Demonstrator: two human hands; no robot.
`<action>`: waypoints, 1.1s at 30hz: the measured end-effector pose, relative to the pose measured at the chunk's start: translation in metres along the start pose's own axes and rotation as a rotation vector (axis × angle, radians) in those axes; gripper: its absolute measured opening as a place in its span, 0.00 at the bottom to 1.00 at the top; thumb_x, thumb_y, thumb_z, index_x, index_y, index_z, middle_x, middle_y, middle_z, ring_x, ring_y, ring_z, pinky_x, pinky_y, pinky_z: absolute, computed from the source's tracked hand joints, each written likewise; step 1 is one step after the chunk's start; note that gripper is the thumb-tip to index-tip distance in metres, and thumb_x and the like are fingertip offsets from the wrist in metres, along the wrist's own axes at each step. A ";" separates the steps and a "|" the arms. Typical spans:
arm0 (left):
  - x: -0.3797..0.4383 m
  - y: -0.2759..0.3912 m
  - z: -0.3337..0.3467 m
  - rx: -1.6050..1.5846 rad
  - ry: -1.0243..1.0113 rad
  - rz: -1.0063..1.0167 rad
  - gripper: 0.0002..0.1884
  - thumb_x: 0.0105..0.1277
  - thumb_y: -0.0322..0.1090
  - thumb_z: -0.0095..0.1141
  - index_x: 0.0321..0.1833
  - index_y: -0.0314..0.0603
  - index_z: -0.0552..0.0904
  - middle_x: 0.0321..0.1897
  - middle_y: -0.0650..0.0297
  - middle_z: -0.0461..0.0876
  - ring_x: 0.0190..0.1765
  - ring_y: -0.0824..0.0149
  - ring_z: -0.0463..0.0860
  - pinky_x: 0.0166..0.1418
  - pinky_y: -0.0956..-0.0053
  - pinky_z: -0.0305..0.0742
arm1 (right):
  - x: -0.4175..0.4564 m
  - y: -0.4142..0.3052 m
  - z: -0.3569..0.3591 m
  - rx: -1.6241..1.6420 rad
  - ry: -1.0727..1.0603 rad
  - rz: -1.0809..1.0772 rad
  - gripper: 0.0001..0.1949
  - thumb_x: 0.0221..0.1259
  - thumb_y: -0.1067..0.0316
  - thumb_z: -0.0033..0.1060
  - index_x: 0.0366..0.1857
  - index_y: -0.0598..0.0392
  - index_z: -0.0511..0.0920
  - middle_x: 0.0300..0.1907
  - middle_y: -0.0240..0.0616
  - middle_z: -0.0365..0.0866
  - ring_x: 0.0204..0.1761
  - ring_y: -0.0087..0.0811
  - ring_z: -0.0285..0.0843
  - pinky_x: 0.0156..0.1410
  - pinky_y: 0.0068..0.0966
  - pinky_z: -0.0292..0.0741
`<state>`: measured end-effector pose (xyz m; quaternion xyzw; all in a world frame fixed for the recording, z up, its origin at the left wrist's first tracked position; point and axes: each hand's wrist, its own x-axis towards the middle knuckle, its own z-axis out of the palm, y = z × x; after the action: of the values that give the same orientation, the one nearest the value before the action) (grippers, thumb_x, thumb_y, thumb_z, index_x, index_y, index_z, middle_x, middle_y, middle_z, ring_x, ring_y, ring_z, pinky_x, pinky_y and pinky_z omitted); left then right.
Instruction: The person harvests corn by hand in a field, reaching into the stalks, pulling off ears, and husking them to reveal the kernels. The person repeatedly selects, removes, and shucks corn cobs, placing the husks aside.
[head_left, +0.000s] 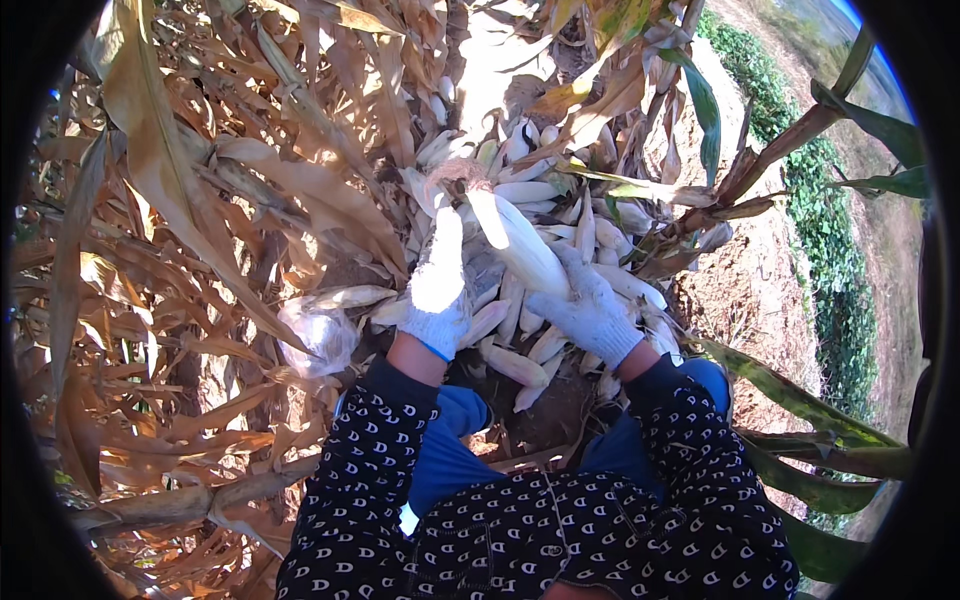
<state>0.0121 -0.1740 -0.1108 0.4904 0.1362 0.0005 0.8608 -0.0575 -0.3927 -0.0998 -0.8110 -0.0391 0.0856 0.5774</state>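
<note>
Both hands wear pale knit work gloves. My right hand (592, 307) is shut on the lower end of an ear of corn in its pale husk (525, 244). The ear slants up and to the left, and brown silk (459, 172) hangs at its upper end. My left hand (439, 285) is just left of this ear, its fingers pointing up in bright sunlight; whether it grips anything I cannot tell. Below and around both hands lies a heap of corn ears (514, 364), most of them in pale husks.
Dry corn stalks and leaves (180, 195) crowd the left side. A clear plastic bag (321, 337) lies left of my left hand. On the right, a leaning stalk (780, 150) and green-brown leaves (795, 390) reach in. Bare soil (739, 300) and green plants (832, 300) lie beyond.
</note>
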 end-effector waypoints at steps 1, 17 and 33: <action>0.002 -0.003 0.003 0.052 -0.036 0.042 0.14 0.83 0.49 0.60 0.49 0.45 0.85 0.43 0.63 0.87 0.46 0.65 0.86 0.52 0.65 0.85 | -0.002 0.002 0.003 -0.087 0.019 -0.063 0.41 0.61 0.53 0.79 0.79 0.51 0.70 0.65 0.58 0.83 0.65 0.52 0.85 0.71 0.42 0.81; -0.005 0.023 0.013 -0.251 -0.316 -0.005 0.16 0.86 0.41 0.53 0.60 0.31 0.81 0.48 0.51 0.88 0.50 0.59 0.88 0.58 0.62 0.86 | -0.010 0.002 0.019 0.060 -0.135 0.014 0.41 0.58 0.49 0.79 0.74 0.57 0.73 0.61 0.53 0.86 0.66 0.46 0.86 0.69 0.38 0.81; 0.002 0.019 -0.007 -0.440 -0.532 0.040 0.19 0.88 0.41 0.48 0.68 0.32 0.80 0.56 0.50 0.88 0.56 0.54 0.89 0.64 0.56 0.86 | -0.009 0.011 0.028 -0.121 0.071 -0.172 0.41 0.58 0.54 0.80 0.77 0.47 0.71 0.66 0.52 0.82 0.67 0.53 0.83 0.72 0.44 0.80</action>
<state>0.0150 -0.1585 -0.0987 0.2785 -0.1063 -0.0811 0.9511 -0.0716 -0.3716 -0.1188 -0.8405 -0.0931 0.0045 0.5337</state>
